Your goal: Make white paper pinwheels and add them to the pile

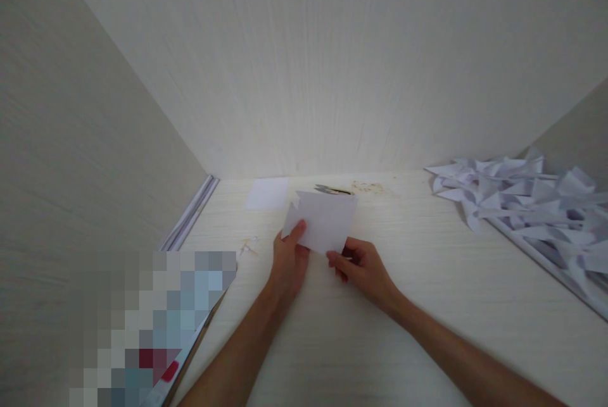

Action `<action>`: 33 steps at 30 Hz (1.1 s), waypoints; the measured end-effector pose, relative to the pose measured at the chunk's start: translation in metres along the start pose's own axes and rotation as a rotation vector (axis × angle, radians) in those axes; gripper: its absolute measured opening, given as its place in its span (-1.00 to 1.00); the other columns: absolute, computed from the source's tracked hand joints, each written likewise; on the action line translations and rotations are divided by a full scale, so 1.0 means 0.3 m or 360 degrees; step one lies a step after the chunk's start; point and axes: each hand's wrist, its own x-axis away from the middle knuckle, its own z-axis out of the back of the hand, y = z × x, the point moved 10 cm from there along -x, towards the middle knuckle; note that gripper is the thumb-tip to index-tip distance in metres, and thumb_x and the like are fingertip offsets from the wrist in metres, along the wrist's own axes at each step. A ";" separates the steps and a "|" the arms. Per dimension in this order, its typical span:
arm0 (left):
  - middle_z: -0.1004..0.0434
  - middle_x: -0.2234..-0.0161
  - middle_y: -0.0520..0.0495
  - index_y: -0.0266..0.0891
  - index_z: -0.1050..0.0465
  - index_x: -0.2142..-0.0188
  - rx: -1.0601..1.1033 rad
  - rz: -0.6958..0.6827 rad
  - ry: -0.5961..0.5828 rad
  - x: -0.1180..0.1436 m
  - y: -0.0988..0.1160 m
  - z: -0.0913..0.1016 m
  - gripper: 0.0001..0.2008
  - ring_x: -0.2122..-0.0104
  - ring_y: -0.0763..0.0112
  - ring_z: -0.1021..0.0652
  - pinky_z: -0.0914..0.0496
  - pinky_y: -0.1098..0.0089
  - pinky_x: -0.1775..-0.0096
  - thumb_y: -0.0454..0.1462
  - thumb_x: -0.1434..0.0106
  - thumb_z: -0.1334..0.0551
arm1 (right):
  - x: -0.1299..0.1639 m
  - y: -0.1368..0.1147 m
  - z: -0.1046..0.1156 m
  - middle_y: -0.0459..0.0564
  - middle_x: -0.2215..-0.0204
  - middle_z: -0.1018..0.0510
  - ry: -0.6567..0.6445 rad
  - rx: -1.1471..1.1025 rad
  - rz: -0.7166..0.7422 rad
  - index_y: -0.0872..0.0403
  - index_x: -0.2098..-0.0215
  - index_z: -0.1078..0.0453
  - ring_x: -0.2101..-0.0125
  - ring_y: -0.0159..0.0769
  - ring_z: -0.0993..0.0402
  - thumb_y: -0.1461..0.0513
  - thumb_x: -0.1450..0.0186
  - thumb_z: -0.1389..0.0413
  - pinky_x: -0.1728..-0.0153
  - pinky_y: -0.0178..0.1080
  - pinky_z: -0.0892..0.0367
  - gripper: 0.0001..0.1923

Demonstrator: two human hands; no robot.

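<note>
A folded white sheet of paper (323, 218) is held up a little above the pale wooden table (427, 280). My left hand (289, 258) pinches its lower left edge, thumb on top. My right hand (363, 268) grips its lower right corner with the fingertips. Just behind the paper lie small scissors (332, 190), partly hidden by it. A small white square of paper (267, 194) lies flat to the left of the scissors.
A heap of folded white paper shapes (527, 201) fills the right side of the table. Pale walls close in at the left and back. A pixelated blurred patch (152, 325) covers the lower left. Brownish marks (367, 187) stain the table near the back wall.
</note>
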 end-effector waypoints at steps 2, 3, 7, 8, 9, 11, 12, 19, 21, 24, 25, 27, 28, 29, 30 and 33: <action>-0.53 0.42 -0.01 -0.26 -0.44 0.48 0.0154 -0.0098 0.0121 -0.015 0.027 0.036 -0.82 0.36 0.47 -0.48 -0.35 0.45 0.27 -0.24 0.12 -0.32 | -0.001 -0.001 0.005 -0.20 0.78 -0.26 0.0023 -0.0018 -0.0004 0.12 0.66 -0.27 0.77 -0.53 -0.16 0.13 -0.01 -0.14 0.75 -0.41 -0.14 -0.76; -0.53 0.44 -0.01 -0.28 -0.44 0.50 0.0185 -0.0120 0.0167 -0.021 0.032 0.050 -0.82 0.39 0.49 -0.48 -0.35 0.46 0.28 -0.26 0.14 -0.33 | -0.003 0.000 0.008 -0.21 0.79 -0.26 0.0033 -0.0037 -0.0004 0.11 0.66 -0.26 0.78 -0.53 -0.16 0.12 -0.01 -0.14 0.76 -0.41 -0.13 -0.75; -0.51 0.55 0.02 -0.28 -0.45 0.55 0.0035 -0.0115 0.0135 -0.029 0.022 0.054 -0.82 0.50 0.52 -0.47 -0.35 0.46 0.36 -0.25 0.18 -0.35 | -0.011 -0.001 0.058 -0.21 0.79 -0.27 0.0215 -0.0206 0.0029 0.11 0.64 -0.23 0.78 -0.55 -0.14 0.12 -0.02 -0.15 0.78 -0.44 -0.08 -0.74; -0.50 0.58 0.03 -0.28 -0.45 0.56 -0.0033 -0.0111 0.0106 -0.028 0.017 0.048 -0.83 0.53 0.52 -0.46 -0.34 0.47 0.38 -0.25 0.18 -0.35 | -0.012 -0.001 0.082 -0.21 0.78 -0.27 0.0307 -0.0279 0.0047 0.10 0.64 -0.22 0.78 -0.56 -0.13 0.13 -0.02 -0.16 0.79 -0.45 -0.05 -0.74; -0.49 0.60 0.05 -0.28 -0.45 0.57 -0.0114 -0.0108 0.0072 -0.024 0.013 0.041 -0.83 0.55 0.53 -0.44 -0.33 0.47 0.40 -0.25 0.18 -0.35 | -0.011 -0.002 0.108 -0.22 0.76 -0.27 0.0405 -0.0359 0.0069 0.10 0.63 -0.21 0.78 -0.57 -0.12 0.13 0.00 -0.17 0.80 -0.46 -0.03 -0.74; -0.50 0.60 0.04 -0.27 -0.46 0.56 -0.0303 -0.0088 -0.0033 -0.013 0.003 0.016 -0.84 0.56 0.52 -0.45 -0.33 0.46 0.42 -0.26 0.18 -0.36 | -0.008 -0.001 0.150 -0.23 0.75 -0.26 0.0561 -0.0515 0.0109 0.10 0.63 -0.20 0.77 -0.58 -0.10 0.15 0.02 -0.19 0.80 -0.47 0.00 -0.74; -0.52 0.57 0.02 -0.28 -0.47 0.54 -0.0402 -0.0072 -0.0101 -0.005 -0.002 -0.001 -0.84 0.54 0.49 -0.46 -0.34 0.45 0.40 -0.27 0.18 -0.36 | -0.007 -0.001 0.163 -0.24 0.76 -0.25 0.0608 -0.0576 0.0123 0.09 0.63 -0.19 0.77 -0.59 -0.09 0.15 0.02 -0.19 0.80 -0.48 0.02 -0.74; -0.55 0.38 -0.09 -0.25 -0.47 0.38 -0.0675 -0.0134 -0.0145 0.030 0.015 -0.034 -0.74 0.29 0.29 -0.51 -0.35 0.31 0.21 -0.30 0.15 -0.35 | -0.013 0.005 0.121 -0.26 0.82 -0.19 0.0438 -0.0500 0.0048 0.09 0.62 -0.23 0.79 -0.57 -0.04 0.08 0.04 -0.20 0.78 -0.44 0.04 -0.71; -0.54 0.40 -0.07 -0.25 -0.45 0.35 -0.0596 -0.0130 -0.0112 0.024 0.010 -0.021 -0.72 0.30 0.31 -0.51 -0.36 0.32 0.23 -0.29 0.13 -0.33 | -0.014 -0.002 0.076 -0.23 0.83 -0.21 0.0259 -0.0356 0.0023 0.11 0.63 -0.27 0.78 -0.55 -0.06 0.03 0.04 -0.18 0.76 -0.42 0.00 -0.67; -0.51 0.49 -0.03 -0.28 -0.43 0.40 -0.0485 -0.0066 -0.0126 0.015 -0.007 -0.014 -0.76 0.42 0.34 -0.50 -0.36 0.34 0.31 -0.27 0.13 -0.33 | -0.008 -0.016 0.010 -0.18 0.80 -0.26 -0.0028 -0.0197 0.0021 0.12 0.67 -0.30 0.75 -0.53 -0.10 -0.03 0.03 -0.15 0.73 -0.40 -0.03 -0.62; -0.49 0.54 -0.01 -0.29 -0.43 0.43 -0.0454 -0.0035 -0.0140 0.014 -0.013 -0.016 -0.78 0.47 0.35 -0.49 -0.36 0.34 0.34 -0.27 0.13 -0.32 | -0.005 -0.019 -0.005 -0.17 0.78 -0.27 -0.0098 -0.0173 0.0026 0.12 0.67 -0.31 0.74 -0.53 -0.11 -0.04 0.02 -0.13 0.72 -0.39 -0.04 -0.61; -0.44 0.61 0.02 -0.31 -0.40 0.51 -0.0401 0.0018 -0.0188 0.016 -0.020 -0.029 -0.83 0.56 0.41 -0.45 -0.34 0.36 0.41 -0.26 0.11 -0.30 | -0.002 -0.023 -0.022 -0.16 0.77 -0.28 -0.0186 -0.0164 0.0034 0.13 0.66 -0.33 0.72 -0.52 -0.13 -0.03 -0.03 -0.10 0.70 -0.39 -0.05 -0.62; -0.41 0.64 0.04 -0.31 -0.38 0.53 -0.0377 0.0028 -0.0221 0.018 -0.020 -0.039 -0.84 0.60 0.43 -0.43 -0.33 0.38 0.44 -0.26 0.10 -0.30 | -0.001 -0.022 -0.026 -0.16 0.77 -0.28 -0.0213 -0.0171 0.0033 0.13 0.65 -0.34 0.72 -0.52 -0.14 -0.02 -0.05 -0.09 0.69 -0.39 -0.06 -0.63; -0.39 0.66 0.05 -0.31 -0.36 0.55 -0.0353 0.0031 -0.0252 0.020 -0.019 -0.048 -0.85 0.62 0.46 -0.41 -0.32 0.40 0.47 -0.26 0.09 -0.29 | -0.001 -0.021 -0.029 -0.16 0.77 -0.28 -0.0232 -0.0179 0.0030 0.13 0.64 -0.34 0.71 -0.51 -0.15 0.00 -0.07 -0.08 0.68 -0.39 -0.07 -0.63; -0.38 0.67 0.06 -0.30 -0.35 0.55 -0.0334 0.0031 -0.0274 0.022 -0.017 -0.055 -0.85 0.64 0.48 -0.39 -0.30 0.41 0.50 -0.27 0.08 -0.28 | -0.001 -0.019 -0.031 -0.16 0.77 -0.28 -0.0243 -0.0187 0.0024 0.14 0.64 -0.35 0.72 -0.52 -0.15 0.01 -0.07 -0.07 0.68 -0.39 -0.07 -0.64; -0.39 0.66 0.07 -0.31 -0.36 0.52 -0.0301 0.0042 -0.0290 0.023 -0.021 -0.059 -0.85 0.67 0.50 -0.37 -0.28 0.43 0.54 -0.28 0.08 -0.29 | -0.004 -0.007 -0.034 -0.16 0.75 -0.31 -0.0236 -0.0196 -0.0025 0.14 0.64 -0.34 0.72 -0.53 -0.17 0.04 -0.04 -0.10 0.68 -0.39 -0.08 -0.68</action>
